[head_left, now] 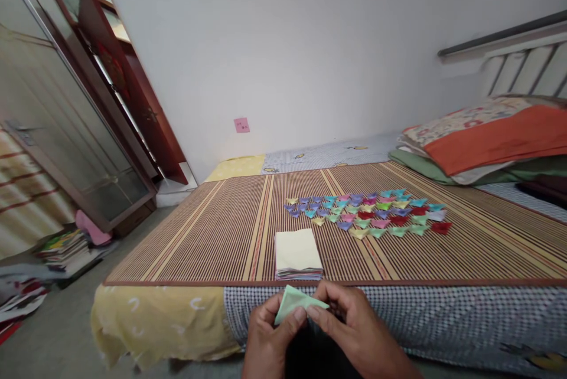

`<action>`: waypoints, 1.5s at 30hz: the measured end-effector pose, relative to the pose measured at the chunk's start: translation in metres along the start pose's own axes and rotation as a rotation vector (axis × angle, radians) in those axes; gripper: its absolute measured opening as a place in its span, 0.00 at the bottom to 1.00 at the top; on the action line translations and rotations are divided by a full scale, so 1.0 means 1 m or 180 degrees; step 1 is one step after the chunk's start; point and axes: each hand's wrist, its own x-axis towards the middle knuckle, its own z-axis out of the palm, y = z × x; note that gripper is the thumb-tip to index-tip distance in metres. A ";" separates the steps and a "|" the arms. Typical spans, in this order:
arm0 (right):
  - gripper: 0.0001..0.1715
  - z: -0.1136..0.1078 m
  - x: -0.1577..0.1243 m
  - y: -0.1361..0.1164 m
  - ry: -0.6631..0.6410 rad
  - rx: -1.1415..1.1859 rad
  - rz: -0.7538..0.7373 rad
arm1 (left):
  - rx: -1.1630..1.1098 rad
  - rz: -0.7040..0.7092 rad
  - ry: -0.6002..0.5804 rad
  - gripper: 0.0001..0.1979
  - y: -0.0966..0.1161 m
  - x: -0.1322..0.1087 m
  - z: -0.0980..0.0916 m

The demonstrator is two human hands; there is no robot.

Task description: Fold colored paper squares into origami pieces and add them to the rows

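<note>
Left hand (pixel 269 335) and right hand (pixel 359 326) come close together at the near side of the bed (pixel 163 320), both clamped on one folded piece of pale green paper (pixel 293 301). From where I stand, taking it left to right, the left hand has the broad end: its thumb presses the near face and its fingers sit behind, partly hidden. Above that thumb one corner rises and points away from the person, over toward the mat (pixel 221 231). The paper's long axis runs roughly crosswise from hand to hand, tilted a little, and narrows to a tip on the right.

Straight ahead of the paper, just inside the mat's near edge, sits a stack of loose sheets (pixel 297 251), cream on top, its near edge facing the hands. The right hand has the narrow end, thumb on the lower edge and fingers curled around behind; its knuckles look nearer to the stack's near right corner than the left hand does. Farther to the right and beyond the stack, well apart from the hands, small folded paper pieces (pixel 366 215) lie in slanting rows, and the right hand is the nearer one to them.
</note>
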 end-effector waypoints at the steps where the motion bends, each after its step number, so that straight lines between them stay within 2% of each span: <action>1: 0.18 0.000 0.000 0.000 0.0003 0.0019 0.0006 | -0.0053 -0.0004 -0.0007 0.16 0.001 0.000 0.001; 6: 0.18 0.000 0.001 0.001 -0.0025 0.0138 0.0106 | -0.0049 0.0053 -0.0029 0.15 -0.001 0.000 0.003; 13: 0.16 -0.002 0.000 0.006 0.0066 0.0127 0.0114 | 0.0779 0.0705 0.0153 0.16 -0.010 0.002 -0.005; 16: 0.15 -0.002 -0.001 0.003 0.0052 0.0110 0.0028 | 0.0694 0.0621 0.0158 0.17 -0.012 0.001 -0.004; 22: 0.13 -0.005 -0.002 0.002 -0.0052 0.0157 -0.0041 | -0.0067 0.0100 0.0150 0.19 -0.018 0.004 0.000; 25: 0.14 -0.008 -0.002 0.005 -0.0081 0.0049 -0.0067 | -0.0173 0.0010 0.0209 0.20 -0.022 0.006 0.000; 28: 0.10 -0.010 -0.001 0.002 -0.0052 -0.0151 -0.0071 | 0.0115 0.0083 0.0235 0.20 -0.023 0.006 -0.003; 33: 0.08 -0.003 0.004 -0.012 -0.0054 -0.0118 -0.0146 | 0.1116 0.0728 -0.0014 0.21 -0.020 0.005 -0.007; 34: 0.10 0.000 0.005 -0.014 -0.0008 -0.0098 -0.0173 | 0.1254 0.0796 -0.0052 0.21 -0.021 0.005 -0.007; 37: 0.17 0.005 0.009 -0.014 0.0116 -0.0059 -0.0187 | 0.1437 0.0743 -0.0167 0.19 -0.023 0.007 -0.008; 40: 0.19 0.005 0.012 -0.011 0.0183 -0.0015 -0.0171 | 0.1530 0.0683 -0.0233 0.16 -0.024 0.007 -0.010; 45: 0.21 0.002 0.012 -0.009 0.0246 0.0118 -0.0145 | 0.1328 0.0457 -0.0219 0.19 -0.019 0.003 -0.009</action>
